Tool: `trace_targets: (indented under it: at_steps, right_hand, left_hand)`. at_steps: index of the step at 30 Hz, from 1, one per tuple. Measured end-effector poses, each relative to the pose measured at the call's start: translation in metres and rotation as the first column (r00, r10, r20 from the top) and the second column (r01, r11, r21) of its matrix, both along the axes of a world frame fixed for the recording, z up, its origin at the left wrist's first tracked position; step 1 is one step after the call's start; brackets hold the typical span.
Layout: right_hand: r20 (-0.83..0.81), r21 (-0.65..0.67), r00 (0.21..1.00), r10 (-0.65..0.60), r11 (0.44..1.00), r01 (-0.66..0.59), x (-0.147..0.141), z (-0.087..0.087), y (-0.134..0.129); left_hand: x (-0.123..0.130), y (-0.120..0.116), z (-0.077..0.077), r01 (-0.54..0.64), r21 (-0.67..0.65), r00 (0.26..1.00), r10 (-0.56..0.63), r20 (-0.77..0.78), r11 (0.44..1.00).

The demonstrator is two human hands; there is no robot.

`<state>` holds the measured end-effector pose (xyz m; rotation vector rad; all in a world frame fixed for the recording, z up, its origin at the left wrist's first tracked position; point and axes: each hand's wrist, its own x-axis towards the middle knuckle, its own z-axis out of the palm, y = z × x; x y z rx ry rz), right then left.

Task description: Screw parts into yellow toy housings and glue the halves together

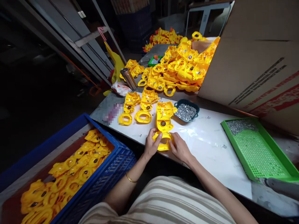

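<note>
A yellow plastic toy shell (164, 116) lies open side up at the table's near edge, its hollow inside and a round dark part showing. Its lower end is an oval ring, held from both sides. My left hand (152, 143) grips the ring's left side, thumb on top. On the right side, my right hand (179, 145) closes its fingers round the ring. Two similar shells, one (147, 105) nearer and another (131, 107) farther left, rest beside it. Just right of the held shell stands a dark teal basket (198, 115) of small metal pieces.
A heap of yellow shells (184, 67) covers the table's back, beside a large cardboard box (257, 62). A green tray (268, 155) with metal pieces sits at right. A blue crate (116, 155) of shells stands at left. A brown tumbler (129, 78) is near the far-left edge.
</note>
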<state>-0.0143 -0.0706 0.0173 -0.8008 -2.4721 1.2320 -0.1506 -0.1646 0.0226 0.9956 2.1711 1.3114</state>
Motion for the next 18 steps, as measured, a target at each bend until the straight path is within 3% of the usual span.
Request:
trace_targets:
  at_steps: [4, 7, 11, 14, 18]
  right_hand:
    - [0.049, -0.030, 0.999, 0.011, 1.000, -0.009, 0.050, 0.008, -0.023]
    - [0.099, -0.067, 0.995, 0.010, 0.998, -0.004, 0.087, 0.007, -0.037]
    - [0.155, -0.066, 0.978, -0.137, 0.987, 0.149, 0.139, -0.001, -0.041]
    - [0.233, -0.010, 0.926, -0.296, 0.952, 0.307, 0.176, -0.007, -0.035]
    - [0.338, 0.062, 0.852, -0.400, 0.913, 0.404, 0.210, -0.008, -0.027]
  left_hand:
    - [0.045, -0.027, -0.011, -0.024, 0.068, 0.965, 0.005, 0.261, 0.997]
    - [0.065, -0.041, -0.024, -0.027, -0.046, 0.954, 0.039, 0.297, 0.999]
    - [0.071, -0.042, -0.030, 0.065, -0.169, 0.969, -0.022, 0.247, 0.983]
    - [0.071, -0.030, -0.027, 0.159, -0.157, 0.978, -0.134, 0.160, 0.975]
    - [0.073, -0.012, -0.025, 0.268, -0.132, 0.959, -0.277, -0.055, 0.954]
